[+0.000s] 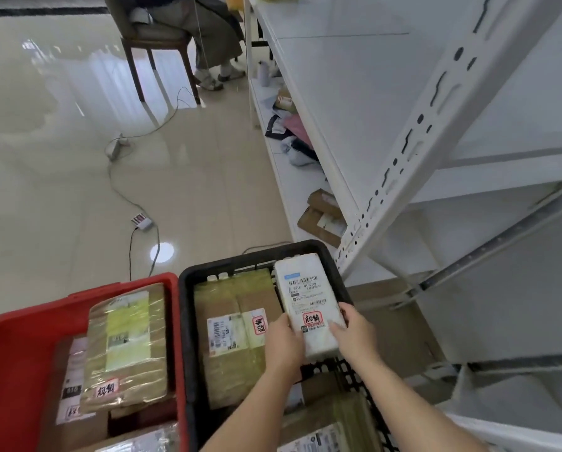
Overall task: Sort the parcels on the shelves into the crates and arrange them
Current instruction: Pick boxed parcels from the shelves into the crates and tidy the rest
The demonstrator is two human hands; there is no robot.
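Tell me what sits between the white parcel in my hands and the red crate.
In the head view, a large taped brown parcel lies flat in the black crate, between the white parcel and the red crate; the two crate walls follow.

The seated person [188, 31] is cut off at the top edge — only legs show. The red crate [18, 347] runs off the bottom-left corner, and the white parcel's [309, 298] label print is too small to read.

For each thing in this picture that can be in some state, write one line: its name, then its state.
white parcel: held by both hands, over the black crate
left hand: grips the parcel's left edge
right hand: grips its right edge
black crate: holds brown parcels
red crate: holds taped parcels
white shelf: bare on top
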